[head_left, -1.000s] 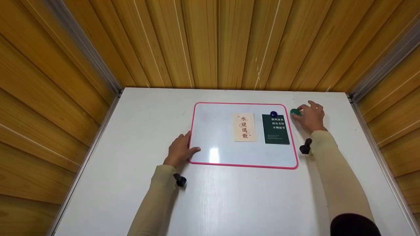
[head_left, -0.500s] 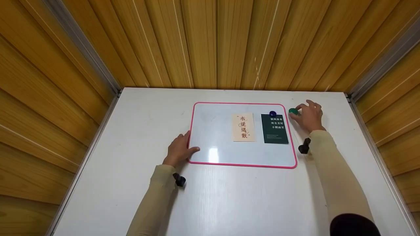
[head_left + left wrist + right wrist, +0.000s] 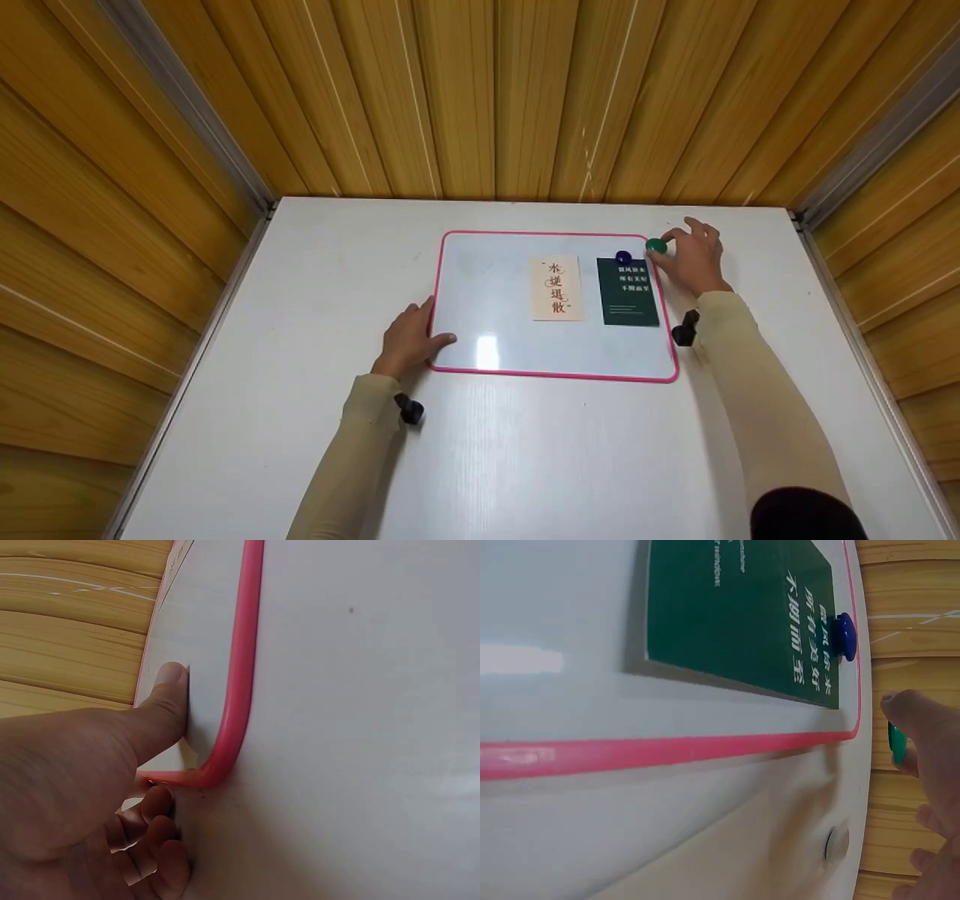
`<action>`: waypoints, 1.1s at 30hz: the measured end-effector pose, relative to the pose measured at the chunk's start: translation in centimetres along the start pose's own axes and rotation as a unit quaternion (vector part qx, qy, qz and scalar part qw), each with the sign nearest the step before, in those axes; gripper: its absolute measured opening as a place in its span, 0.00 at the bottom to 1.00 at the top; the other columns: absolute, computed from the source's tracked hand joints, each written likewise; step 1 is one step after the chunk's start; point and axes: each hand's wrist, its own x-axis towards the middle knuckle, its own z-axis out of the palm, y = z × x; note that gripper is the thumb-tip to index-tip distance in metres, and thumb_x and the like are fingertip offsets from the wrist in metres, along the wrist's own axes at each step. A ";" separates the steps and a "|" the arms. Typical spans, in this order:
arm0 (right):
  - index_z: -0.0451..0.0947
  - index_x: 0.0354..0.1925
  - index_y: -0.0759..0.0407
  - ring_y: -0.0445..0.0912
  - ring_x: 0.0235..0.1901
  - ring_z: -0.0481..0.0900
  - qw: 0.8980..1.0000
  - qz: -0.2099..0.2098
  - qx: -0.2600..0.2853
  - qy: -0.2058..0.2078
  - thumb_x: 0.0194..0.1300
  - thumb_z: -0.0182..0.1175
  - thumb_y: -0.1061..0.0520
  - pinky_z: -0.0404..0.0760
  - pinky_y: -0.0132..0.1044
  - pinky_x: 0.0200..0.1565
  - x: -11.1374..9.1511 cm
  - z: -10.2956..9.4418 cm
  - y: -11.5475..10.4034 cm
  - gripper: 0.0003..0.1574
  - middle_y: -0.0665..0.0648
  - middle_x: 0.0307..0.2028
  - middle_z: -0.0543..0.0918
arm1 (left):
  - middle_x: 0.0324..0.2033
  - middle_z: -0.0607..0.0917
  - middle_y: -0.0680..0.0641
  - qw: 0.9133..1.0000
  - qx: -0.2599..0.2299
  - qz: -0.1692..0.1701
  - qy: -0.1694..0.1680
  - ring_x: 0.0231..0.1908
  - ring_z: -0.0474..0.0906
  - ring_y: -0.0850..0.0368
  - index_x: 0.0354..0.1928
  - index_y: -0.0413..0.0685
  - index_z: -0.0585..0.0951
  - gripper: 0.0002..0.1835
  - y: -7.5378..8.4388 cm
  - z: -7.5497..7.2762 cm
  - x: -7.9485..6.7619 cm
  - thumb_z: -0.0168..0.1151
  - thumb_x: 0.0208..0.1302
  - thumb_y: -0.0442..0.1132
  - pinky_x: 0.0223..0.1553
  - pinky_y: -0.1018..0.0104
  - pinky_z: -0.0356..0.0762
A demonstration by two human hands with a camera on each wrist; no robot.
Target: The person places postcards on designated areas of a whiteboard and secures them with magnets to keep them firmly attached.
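A whiteboard [image 3: 487, 300] with a pink rim lies on the table. My left hand [image 3: 409, 341] grips its lower left edge, thumb [image 3: 169, 694] flat on the face and curled fingers at the outer side. Between thumb and index finger, my right hand [image 3: 694, 259] pinches a round green magnet [image 3: 656, 246], which overlaps the board's upper right corner in the head view. Just left of it, a blue magnet [image 3: 623, 257] sits at the top edge of a dark green card [image 3: 628, 292] with white writing. A cream card [image 3: 556, 289] with brown characters lies on the board further left.
In the right wrist view, a white round magnet [image 3: 838, 844] and a pale flat sheet [image 3: 712, 855] are on the table beside the board's right edge. Yellow wood-look walls [image 3: 495, 97] enclose the white table [image 3: 525, 450] at the back and sides.
My right hand has moved left and slightly toward the back with the green magnet, from beside the board to its upper right corner. My left hand has stayed on the board's edge.
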 end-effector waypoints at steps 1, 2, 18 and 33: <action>0.78 0.59 0.68 0.71 0.76 0.39 1.000 -0.001 0.001 0.000 0.70 0.66 0.46 0.42 0.69 0.72 0.1 0.0 -0.2 0.31 0.73 0.77 0.49 | 0.49 0.79 0.42 1.000 -0.001 -0.001 0.000 0.46 0.73 0.47 0.79 0.48 0.62 0.50 0.0 0.0 0.0 0.75 0.61 0.54 0.57 0.51 0.74; 0.78 0.59 0.68 0.71 0.76 0.39 1.000 -0.003 0.002 -0.001 0.70 0.67 0.46 0.42 0.69 0.72 0.1 0.0 -0.4 0.31 0.73 0.77 0.49 | 0.48 0.79 0.42 1.000 -0.002 -0.002 0.000 0.46 0.73 0.47 0.79 0.48 0.62 0.50 0.0 0.0 0.0 0.75 0.61 0.54 0.56 0.51 0.74; 0.78 0.59 0.68 0.70 0.76 0.40 0.999 -0.034 0.009 -0.006 0.69 0.66 0.46 0.42 0.67 0.72 0.8 0.7 -3.2 0.32 0.72 0.78 0.50 | 0.46 0.79 0.41 1.000 0.010 0.012 0.008 0.44 0.73 0.47 0.79 0.45 0.63 0.49 -0.1 -0.1 -0.1 0.76 0.60 0.53 0.53 0.50 0.75; 0.81 0.57 0.63 0.66 0.77 0.40 0.999 -0.043 0.011 -0.018 0.68 0.68 0.45 0.47 0.69 0.71 1.3 2.3 -6.1 0.28 0.66 0.79 0.49 | 0.48 0.79 0.40 1.000 0.005 0.014 0.010 0.46 0.73 0.47 0.79 0.46 0.63 0.49 -0.3 0.2 0.0 0.75 0.60 0.54 0.56 0.50 0.74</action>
